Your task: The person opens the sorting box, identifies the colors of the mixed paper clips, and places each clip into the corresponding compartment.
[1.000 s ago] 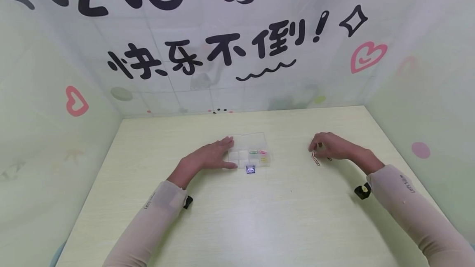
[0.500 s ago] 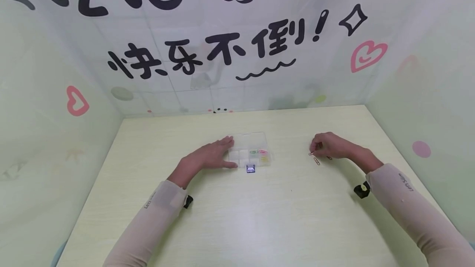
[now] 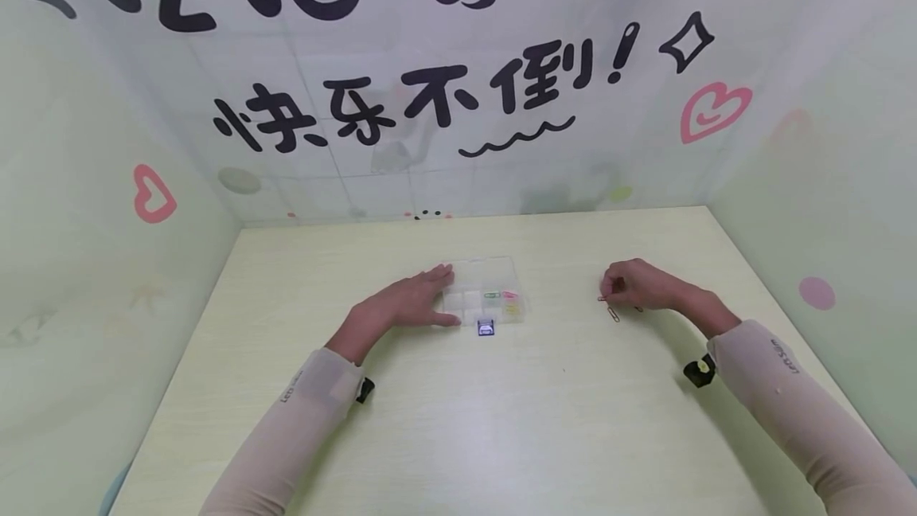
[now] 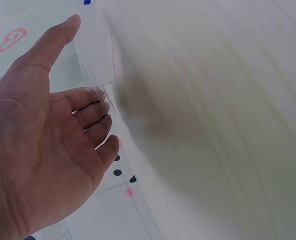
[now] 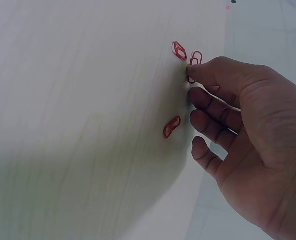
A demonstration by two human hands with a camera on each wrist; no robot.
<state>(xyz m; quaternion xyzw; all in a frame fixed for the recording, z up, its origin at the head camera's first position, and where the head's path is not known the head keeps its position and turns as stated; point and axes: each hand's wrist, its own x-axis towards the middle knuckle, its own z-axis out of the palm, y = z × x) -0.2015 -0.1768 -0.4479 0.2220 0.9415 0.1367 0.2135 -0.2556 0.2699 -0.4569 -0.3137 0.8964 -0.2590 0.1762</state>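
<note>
My left hand [image 3: 408,299] rests against the left side of a clear compartment box [image 3: 483,271], its thumb stretched along the near edge. The box's lid stands open toward the back. Inside lie a green paper clip [image 3: 491,295], a pink paper clip [image 3: 510,295] and yellow clips [image 3: 512,310] in separate compartments on the right. To the right of the box, my right hand [image 3: 641,283] pinches a red paper clip [image 5: 196,57] between thumb and index finger, close over the table. Two more red paper clips lie by that hand, one near the fingertips [image 5: 188,70] and another red clip [image 5: 172,127] below.
A blue-framed piece [image 3: 485,328] sits at the box's front edge. The pale wooden table [image 3: 458,420] is bounded by a printed sheet [image 3: 430,181] at the back and similar sheets at both sides. Black wrist mounts [image 3: 700,371] hang under the sleeves.
The right fingers have closed on one red paper clip and shifted it slightly away from the one beside it. The left hand and box stay in place.
</note>
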